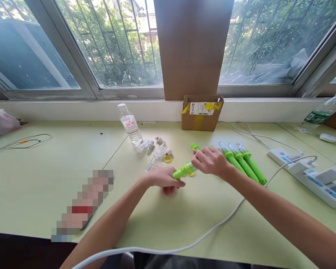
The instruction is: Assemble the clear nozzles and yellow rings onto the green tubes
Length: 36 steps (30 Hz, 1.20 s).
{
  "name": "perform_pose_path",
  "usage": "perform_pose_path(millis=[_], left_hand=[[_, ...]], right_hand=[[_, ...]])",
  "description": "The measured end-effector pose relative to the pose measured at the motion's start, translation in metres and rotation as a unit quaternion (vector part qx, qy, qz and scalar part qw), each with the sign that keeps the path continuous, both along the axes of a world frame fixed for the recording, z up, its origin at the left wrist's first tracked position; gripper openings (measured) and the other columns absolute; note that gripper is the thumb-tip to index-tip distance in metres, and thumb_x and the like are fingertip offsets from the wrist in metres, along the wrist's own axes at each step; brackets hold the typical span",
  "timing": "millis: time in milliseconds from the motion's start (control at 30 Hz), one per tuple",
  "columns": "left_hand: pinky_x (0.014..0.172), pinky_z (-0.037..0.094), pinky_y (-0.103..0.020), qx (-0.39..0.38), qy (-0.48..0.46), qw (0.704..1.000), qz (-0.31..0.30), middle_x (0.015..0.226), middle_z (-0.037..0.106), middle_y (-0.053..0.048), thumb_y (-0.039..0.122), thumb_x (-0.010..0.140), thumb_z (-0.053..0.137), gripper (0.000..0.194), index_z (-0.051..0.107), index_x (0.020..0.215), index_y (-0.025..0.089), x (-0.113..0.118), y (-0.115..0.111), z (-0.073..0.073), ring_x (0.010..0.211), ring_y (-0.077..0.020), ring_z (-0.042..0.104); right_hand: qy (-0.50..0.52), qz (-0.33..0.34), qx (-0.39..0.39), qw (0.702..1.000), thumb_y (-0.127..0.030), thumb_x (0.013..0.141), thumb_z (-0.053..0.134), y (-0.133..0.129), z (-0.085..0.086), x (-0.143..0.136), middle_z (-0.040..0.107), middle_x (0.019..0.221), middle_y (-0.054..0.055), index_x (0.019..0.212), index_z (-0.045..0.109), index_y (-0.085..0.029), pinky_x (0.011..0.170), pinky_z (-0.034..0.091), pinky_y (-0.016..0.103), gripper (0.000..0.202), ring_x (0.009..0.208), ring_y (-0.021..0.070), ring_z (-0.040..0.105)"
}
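My left hand (168,180) is closed around a bright green plastic tube (182,172) with a clear end pointing right. My right hand (211,160) is closed at that clear end; its fingertips are partly hidden. Just beyond the right fingers shows a ribbed green piece (195,147); whether it is held or lies on the table I cannot tell. A yellow ring (191,174) is partly visible behind the tube, and another yellow ring (167,159) lies farther back. Beyond my left hand are several clear plastic pieces (156,155) with white ends.
Three green tubes with clear tops (243,160) lie right of my right hand. A water bottle (130,125) and a cardboard box (200,116) stand at the back. A power strip (310,179) sits right; its white cable (212,228) crosses in front. A blurred-out object (84,201) lies left.
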<state>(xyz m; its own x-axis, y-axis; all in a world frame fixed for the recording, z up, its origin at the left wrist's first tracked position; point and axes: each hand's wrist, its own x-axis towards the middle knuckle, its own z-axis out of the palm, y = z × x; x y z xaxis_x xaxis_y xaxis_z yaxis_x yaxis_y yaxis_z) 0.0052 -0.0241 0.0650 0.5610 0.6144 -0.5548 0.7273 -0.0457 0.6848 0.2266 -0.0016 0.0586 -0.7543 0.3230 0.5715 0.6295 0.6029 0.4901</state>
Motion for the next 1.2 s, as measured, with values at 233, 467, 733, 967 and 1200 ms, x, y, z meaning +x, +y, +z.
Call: perform_pose_path(millis=[233, 467, 733, 967, 1200], left_hand=[[0.040, 0.030, -0.023, -0.109, -0.166, 0.979, -0.036, 0.042, 0.039, 0.005, 0.051, 0.076, 0.059, 0.046, 0.039, 0.050, 0.019, 0.008, -0.003, -0.005, 0.036, -0.0077, 0.037], [0.045, 0.023, -0.025, 0.239, 0.048, 0.964, 0.110, 0.048, 0.037, 0.003, 0.032, 0.076, 0.053, 0.028, 0.039, 0.054, 0.019, 0.020, -0.004, -0.023, 0.044, -0.0106, 0.039], [0.056, 0.039, -0.031, 0.498, 0.236, 0.835, 0.004, 0.068, 0.064, -0.011, 0.020, 0.081, 0.044, 0.021, 0.064, 0.080, 0.014, 0.024, 0.001, -0.029, 0.062, -0.0232, 0.063], [0.053, 0.037, -0.027, 0.409, 0.137, 0.900, 0.063, 0.060, 0.055, -0.003, 0.028, 0.076, 0.050, 0.015, 0.054, 0.067, 0.017, 0.026, -0.006, -0.016, 0.058, -0.0188, 0.057], [0.041, 0.034, -0.023, -0.100, -0.121, 0.987, -0.042, 0.050, 0.045, 0.004, 0.039, 0.070, 0.061, 0.030, 0.042, 0.058, 0.019, 0.017, -0.009, -0.009, 0.043, -0.0097, 0.042]], right_hand=[[-0.009, 0.035, 0.015, 0.999, -0.008, 0.094, 0.045, 0.002, 0.016, 0.013, 0.047, 0.051, -0.004, 0.069, 0.056, -0.022, 0.053, 0.012, 0.031, 0.030, 0.053, 0.0127, 0.034], [-0.018, -0.101, -0.109, 0.989, -0.004, 0.086, 0.042, 0.001, -0.004, 0.009, 0.056, 0.060, 0.002, 0.070, 0.058, -0.018, 0.053, 0.013, 0.031, 0.026, 0.052, 0.0124, 0.040], [0.020, -0.247, -0.283, 0.927, -0.009, 0.069, 0.055, -0.031, -0.015, 0.009, 0.063, 0.057, 0.005, 0.070, 0.058, -0.019, 0.049, 0.013, 0.029, 0.010, 0.045, 0.0155, 0.049], [0.043, -0.129, -0.034, 0.990, -0.004, 0.069, 0.058, -0.020, -0.020, 0.021, 0.054, 0.050, -0.002, 0.061, 0.050, -0.018, 0.050, 0.013, 0.030, 0.019, 0.044, 0.0116, 0.042], [0.018, 0.057, 0.205, 0.977, -0.006, 0.082, 0.061, -0.008, 0.006, 0.010, 0.043, 0.050, -0.007, 0.068, 0.049, -0.019, 0.056, 0.016, 0.029, 0.022, 0.052, 0.0106, 0.036]])
